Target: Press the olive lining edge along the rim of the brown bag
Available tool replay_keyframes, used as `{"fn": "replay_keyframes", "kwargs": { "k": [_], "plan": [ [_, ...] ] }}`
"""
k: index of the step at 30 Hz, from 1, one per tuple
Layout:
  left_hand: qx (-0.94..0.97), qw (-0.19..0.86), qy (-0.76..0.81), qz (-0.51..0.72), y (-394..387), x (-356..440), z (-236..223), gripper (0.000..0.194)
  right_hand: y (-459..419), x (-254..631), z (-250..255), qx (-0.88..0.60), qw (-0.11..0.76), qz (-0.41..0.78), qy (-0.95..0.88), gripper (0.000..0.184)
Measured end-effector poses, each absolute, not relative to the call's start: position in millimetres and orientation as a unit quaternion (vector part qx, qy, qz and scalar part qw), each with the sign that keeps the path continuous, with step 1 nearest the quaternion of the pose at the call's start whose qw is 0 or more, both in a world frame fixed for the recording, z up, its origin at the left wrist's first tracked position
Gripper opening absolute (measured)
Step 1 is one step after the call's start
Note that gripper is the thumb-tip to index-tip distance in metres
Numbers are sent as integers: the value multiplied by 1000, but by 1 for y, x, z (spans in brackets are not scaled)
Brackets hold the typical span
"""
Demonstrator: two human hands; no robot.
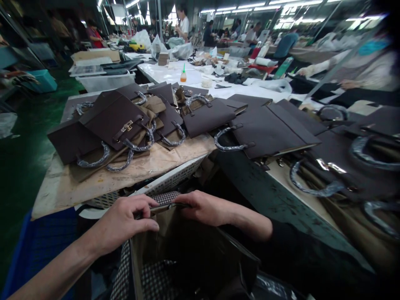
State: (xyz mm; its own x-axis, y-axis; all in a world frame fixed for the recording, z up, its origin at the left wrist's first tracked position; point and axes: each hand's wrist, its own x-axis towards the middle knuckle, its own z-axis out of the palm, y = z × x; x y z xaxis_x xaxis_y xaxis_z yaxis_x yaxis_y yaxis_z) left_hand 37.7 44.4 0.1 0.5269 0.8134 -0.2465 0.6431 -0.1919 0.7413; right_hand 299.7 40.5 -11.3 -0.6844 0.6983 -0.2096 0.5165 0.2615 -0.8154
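Pinching the open, brown-lined bag (193, 250): curled left hand (125, 221), flatter right hand (204, 208).

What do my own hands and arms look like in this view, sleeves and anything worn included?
Both the left hand and the right hand are bare, without gloves. A plain, dark sleeve covers the right arm up to the forearm; no sleeve shows on the left. Neither wrist shows a watch or bracelet.

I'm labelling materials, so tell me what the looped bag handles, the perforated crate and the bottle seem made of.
Handles: glossy, crinkled clear film outside, judging by broken highlights; the core is unclear. Crate: probably rigid plastic, fairly matte, with regular moulded-looking holes. Bottle: likely translucent plastic, since orange contents show through; glass is possible.
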Motion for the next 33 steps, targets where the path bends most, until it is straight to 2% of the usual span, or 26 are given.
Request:
{"fn": "replay_keyframes", "kwargs": {
  "k": [5,9,12,16,24,33],
  "plan": [
    [749,399,523,75,50,41,-16,30,44,302,-27,-399,111,507,-756,47],
    [704,489,505,101,54,41,-21,26,48,301,-30,-389,122,569,-714,57],
    [699,515,486,104,56,41,-18,22,50,299,-34,-393,143,570,-707,49],
    [758,463,456,63,58,42,-13,15,51,296,-39,-409,159,550,-711,38],
    [826,372,422,40,61,43,-10,12,50,291,-42,-431,174,509,-724,29],
    [811,306,499,21,55,50,-8,25,52,288,-42,-434,162,485,-742,30]
  ]
}}
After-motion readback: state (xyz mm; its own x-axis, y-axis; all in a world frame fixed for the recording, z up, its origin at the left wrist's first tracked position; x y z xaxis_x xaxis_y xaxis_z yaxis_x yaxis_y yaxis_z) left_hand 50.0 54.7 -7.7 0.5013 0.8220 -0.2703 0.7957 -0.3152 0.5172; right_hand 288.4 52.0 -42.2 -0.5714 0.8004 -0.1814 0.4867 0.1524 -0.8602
